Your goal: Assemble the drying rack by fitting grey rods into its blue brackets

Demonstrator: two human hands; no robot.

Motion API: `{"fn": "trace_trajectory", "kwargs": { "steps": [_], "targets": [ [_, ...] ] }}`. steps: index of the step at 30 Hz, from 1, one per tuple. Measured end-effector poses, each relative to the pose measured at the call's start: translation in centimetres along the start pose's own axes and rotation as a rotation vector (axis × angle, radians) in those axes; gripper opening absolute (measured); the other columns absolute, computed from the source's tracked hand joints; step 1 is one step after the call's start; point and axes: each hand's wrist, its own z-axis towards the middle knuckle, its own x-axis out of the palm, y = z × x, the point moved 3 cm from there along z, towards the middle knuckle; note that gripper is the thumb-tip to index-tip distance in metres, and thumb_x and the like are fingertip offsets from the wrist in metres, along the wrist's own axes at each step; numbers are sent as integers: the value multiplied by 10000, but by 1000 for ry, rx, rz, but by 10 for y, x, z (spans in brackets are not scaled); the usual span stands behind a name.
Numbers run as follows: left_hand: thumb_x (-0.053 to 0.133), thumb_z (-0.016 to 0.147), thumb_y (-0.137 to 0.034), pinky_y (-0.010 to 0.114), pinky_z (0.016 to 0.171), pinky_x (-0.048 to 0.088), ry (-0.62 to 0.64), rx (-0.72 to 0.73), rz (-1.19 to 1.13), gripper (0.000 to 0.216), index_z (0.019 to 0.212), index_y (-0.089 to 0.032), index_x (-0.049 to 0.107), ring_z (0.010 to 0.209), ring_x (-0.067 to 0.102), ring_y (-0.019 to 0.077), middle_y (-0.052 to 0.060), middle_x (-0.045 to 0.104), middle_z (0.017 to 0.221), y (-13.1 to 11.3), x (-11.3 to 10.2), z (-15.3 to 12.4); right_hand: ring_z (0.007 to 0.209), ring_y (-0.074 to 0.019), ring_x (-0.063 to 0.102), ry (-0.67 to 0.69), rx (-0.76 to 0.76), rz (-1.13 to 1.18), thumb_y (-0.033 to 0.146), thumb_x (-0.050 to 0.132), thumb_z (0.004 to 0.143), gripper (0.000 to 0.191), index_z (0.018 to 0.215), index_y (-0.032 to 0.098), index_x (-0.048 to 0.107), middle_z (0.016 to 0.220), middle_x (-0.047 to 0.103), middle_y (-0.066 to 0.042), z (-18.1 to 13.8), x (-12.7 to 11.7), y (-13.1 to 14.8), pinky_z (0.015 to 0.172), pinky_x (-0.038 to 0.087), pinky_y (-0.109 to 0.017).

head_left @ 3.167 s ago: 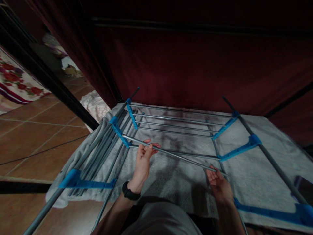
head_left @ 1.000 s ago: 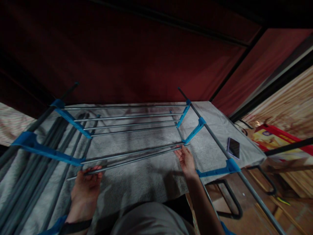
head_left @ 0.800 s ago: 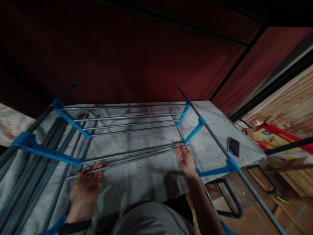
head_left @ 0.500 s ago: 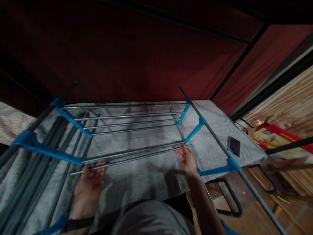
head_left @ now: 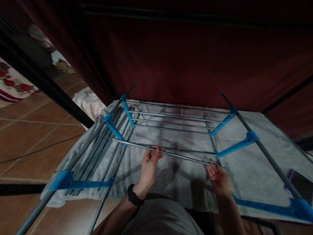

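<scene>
A thin grey metal rod (head_left: 181,155) runs from a blue plastic bracket (head_left: 112,127) on the left toward the right. My left hand (head_left: 149,161) holds the rod near its middle, fingers curled under it. My right hand (head_left: 218,178) supports the rod's right end on its fingertips, palm up. The rod belongs to a partly built rack frame (head_left: 266,155) of grey tubes and blue brackets. Several rods (head_left: 171,120) sit fitted between brackets further back. Everything lies on a grey towel (head_left: 246,173).
Several loose grey tubes (head_left: 100,143) lie bundled at the left on the towel. A dark phone (head_left: 299,181) lies on the towel at far right. Dark red fabric panels (head_left: 186,62) stand behind. Tiled floor (head_left: 31,137) lies to the left.
The view has swung left. My left hand has slid from the rod's left end toward its middle. The rod's left end now sits at the blue bracket; my right hand stays at the right end.
</scene>
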Motion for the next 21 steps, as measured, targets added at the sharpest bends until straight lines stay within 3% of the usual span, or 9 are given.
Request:
{"fn": "trace_trajectory", "kwargs": {
  "steps": [4, 8, 10, 14, 17, 21],
  "targets": [
    [669, 956, -440, 360, 950, 532, 141, 127, 129, 277, 1119, -226, 600, 1020, 713, 189, 59, 758, 1027, -8, 29, -15, 933, -179, 756, 44, 80, -13, 261, 765, 758, 134, 883, 288, 725, 955, 774, -13, -14, 14, -15, 984, 633, -369],
    [556, 1032, -410, 397, 1026, 501, 257, 216, 197, 379, 1357, -239, 464, 1051, 693, 190, 63, 740, 1064, -6, 46, -25, 1004, -184, 753, 196, 237, -47, 286, 761, 795, 115, 901, 276, 719, 981, 774, -20, -44, 47, -44, 992, 623, -371],
    [505, 1057, -401, 394, 1033, 495, 296, 273, 242, 455, 1464, -235, 383, 1040, 684, 186, 61, 716, 1067, -7, 49, -27, 1010, -199, 753, 313, 347, -72, 341, 790, 785, 191, 942, 250, 730, 1040, 781, -54, -62, 64, -57, 948, 633, -368],
    [447, 1078, -415, 360, 935, 515, 316, 452, 454, 515, 1546, -225, 342, 945, 659, 185, 46, 664, 1006, -27, 41, -21, 820, -209, 751, 531, 529, -220, 423, 838, 753, 341, 1006, 214, 744, 1031, 791, -93, -89, 82, -69, 745, 633, -373],
    [429, 1081, -387, 371, 945, 511, 271, 590, 658, 502, 1548, -208, 377, 979, 656, 203, 77, 675, 1069, -51, 26, -10, 834, -215, 748, 540, 484, -277, 459, 834, 767, 369, 1025, 210, 746, 1028, 793, -106, -88, 82, -64, 772, 610, -383],
    [425, 1075, -309, 386, 960, 516, 304, 744, 893, 382, 1426, -206, 537, 1062, 665, 227, 108, 698, 1154, -68, 13, 1, 912, -228, 752, 416, 336, -296, 416, 879, 666, 372, 965, 231, 755, 1041, 794, -98, -68, 71, -51, 849, 610, -394]
  ]
}}
